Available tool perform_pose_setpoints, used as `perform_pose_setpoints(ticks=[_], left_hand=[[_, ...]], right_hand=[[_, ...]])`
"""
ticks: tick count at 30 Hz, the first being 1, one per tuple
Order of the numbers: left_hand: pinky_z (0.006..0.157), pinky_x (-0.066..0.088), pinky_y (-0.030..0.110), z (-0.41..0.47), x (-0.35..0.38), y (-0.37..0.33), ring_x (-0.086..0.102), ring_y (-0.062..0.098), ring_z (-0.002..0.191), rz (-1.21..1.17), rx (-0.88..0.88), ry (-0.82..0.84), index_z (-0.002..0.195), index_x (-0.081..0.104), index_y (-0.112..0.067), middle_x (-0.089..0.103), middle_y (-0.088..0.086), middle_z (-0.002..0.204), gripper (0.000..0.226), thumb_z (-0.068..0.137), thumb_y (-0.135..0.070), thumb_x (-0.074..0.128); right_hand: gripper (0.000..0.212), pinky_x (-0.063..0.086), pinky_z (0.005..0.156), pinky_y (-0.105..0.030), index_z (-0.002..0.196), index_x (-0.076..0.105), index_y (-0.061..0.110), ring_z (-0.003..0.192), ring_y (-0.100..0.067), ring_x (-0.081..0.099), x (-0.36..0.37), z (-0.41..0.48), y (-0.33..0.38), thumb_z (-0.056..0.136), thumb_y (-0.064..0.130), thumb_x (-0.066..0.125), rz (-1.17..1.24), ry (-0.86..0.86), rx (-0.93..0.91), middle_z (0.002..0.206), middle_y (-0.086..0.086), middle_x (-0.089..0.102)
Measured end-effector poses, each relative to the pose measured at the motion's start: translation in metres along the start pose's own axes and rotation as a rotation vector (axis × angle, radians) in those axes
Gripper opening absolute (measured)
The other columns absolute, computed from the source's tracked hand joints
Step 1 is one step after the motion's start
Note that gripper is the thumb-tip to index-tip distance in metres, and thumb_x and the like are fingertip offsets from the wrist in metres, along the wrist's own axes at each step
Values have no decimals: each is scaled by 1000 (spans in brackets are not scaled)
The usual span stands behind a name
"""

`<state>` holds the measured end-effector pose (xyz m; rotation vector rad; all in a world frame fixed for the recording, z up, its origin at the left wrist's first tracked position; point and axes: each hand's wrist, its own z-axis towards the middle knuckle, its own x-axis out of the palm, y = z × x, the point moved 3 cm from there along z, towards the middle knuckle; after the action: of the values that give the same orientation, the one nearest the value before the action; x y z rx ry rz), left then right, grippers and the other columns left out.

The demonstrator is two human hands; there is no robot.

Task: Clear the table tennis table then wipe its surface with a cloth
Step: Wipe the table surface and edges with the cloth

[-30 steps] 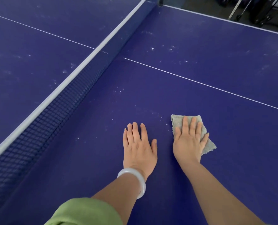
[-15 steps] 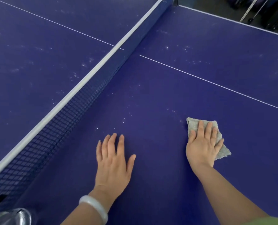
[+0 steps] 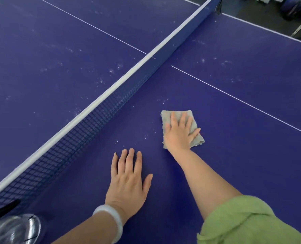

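**Right hand (image 3: 178,136) presses the cloth flat on the table**

The big blue table (image 3: 252,164) looks mostly cleared. A shiny thing (image 3: 17,228) at the near corner is too blurry to name. The net (image 3: 93,120) runs across the table. The left hand (image 3: 128,180) lies flat on the top with straight fingers. The right hand lies open, fingers spread, on the small grey cloth (image 3: 166,116) near the net. Tiny white specks (image 3: 146,136) sit just beside the cloth. Many more lie past the net, so most of the wiping seems left to do.

net (image 3: 100,118) bars the left, open table surface (image 3: 243,155) ahead and right, shiny object (image 3: 17,228) by net's near end
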<state>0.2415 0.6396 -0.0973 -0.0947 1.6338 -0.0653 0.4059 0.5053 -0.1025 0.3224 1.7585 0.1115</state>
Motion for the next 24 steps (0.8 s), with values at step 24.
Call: perform_pose_setpoints(ticks=[24], left_hand=[[112,24,54,0,5,3,42,36,137,-4,17,-53,142,49,-6,49,17,144,67,95,-52,38]], right_hand=[[55,-7,119,-57,158,7,27,151,-27,-8,-53,145,-61,105,39,19,-76,-16,91,166,-5,-1]])
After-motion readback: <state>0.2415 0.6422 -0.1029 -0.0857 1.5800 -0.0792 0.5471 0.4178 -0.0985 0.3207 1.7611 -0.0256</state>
